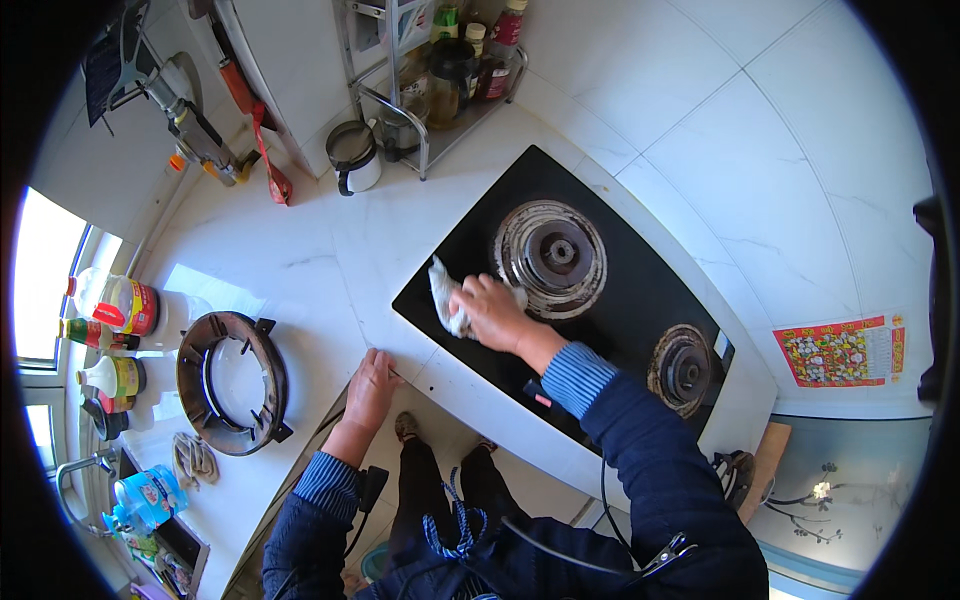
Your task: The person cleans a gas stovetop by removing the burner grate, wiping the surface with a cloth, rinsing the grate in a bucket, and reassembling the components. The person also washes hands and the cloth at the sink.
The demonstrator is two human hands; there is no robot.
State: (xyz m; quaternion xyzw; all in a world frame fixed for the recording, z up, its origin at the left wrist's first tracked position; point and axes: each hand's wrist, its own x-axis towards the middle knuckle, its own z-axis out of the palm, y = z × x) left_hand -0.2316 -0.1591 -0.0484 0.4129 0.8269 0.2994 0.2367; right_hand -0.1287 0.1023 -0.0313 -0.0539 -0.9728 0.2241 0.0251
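Observation:
My right hand (493,313) is closed on a pale cloth (444,294), pressed to the black top of the gas cooktop (466,255). The cloth lies beside the larger burner (551,259), whose rings are brown and stained. Toward the right end of the cooktop sits a second, smaller burner (681,371), also stained. My left hand (370,390) rests on the edge of the white countertop (300,300), at the inner corner, with no object seen in it. Part of the cloth is hidden under my right fingers.
A rusty pot-support ring (196,386) stands on the left counter. Near the window are several bottles (135,307), a crumpled rag (196,459), a blue jug (150,496) and a faucet (75,469). A white mug (354,161) and a metal rack (420,142) with bottles stand at the back corner.

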